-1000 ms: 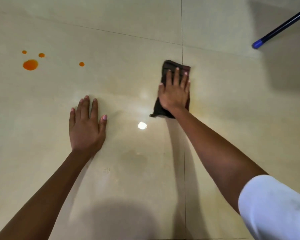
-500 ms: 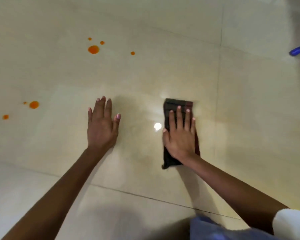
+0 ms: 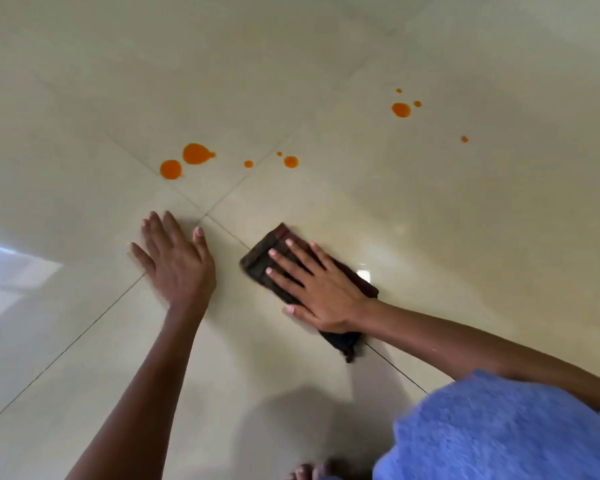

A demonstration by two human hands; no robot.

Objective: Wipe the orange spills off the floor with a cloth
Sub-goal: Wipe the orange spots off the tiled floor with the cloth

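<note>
My right hand (image 3: 321, 287) lies flat, fingers spread, pressing a folded dark brown cloth (image 3: 267, 252) onto the beige tiled floor (image 3: 430, 220). My left hand (image 3: 175, 259) rests flat on the floor to the cloth's left, holding nothing. Beyond both hands lies a cluster of orange spills: two large drops (image 3: 195, 154) (image 3: 170, 169) and smaller ones (image 3: 290, 161). A second group of orange spills (image 3: 401, 109) lies farther off to the upper right, with a lone dot (image 3: 464, 139) beside it.
Dark grout lines cross near my left hand (image 3: 205, 216). Blue fabric of my clothing (image 3: 499, 427) fills the lower right corner. My toes (image 3: 305, 472) show at the bottom edge. A bright window reflection (image 3: 11, 268) lies on the floor at left.
The view has swung left and turned; the blue pole is gone and more orange spills are in sight. My right hand has slid the cloth toward the left hand, closer to the nearer spills.
</note>
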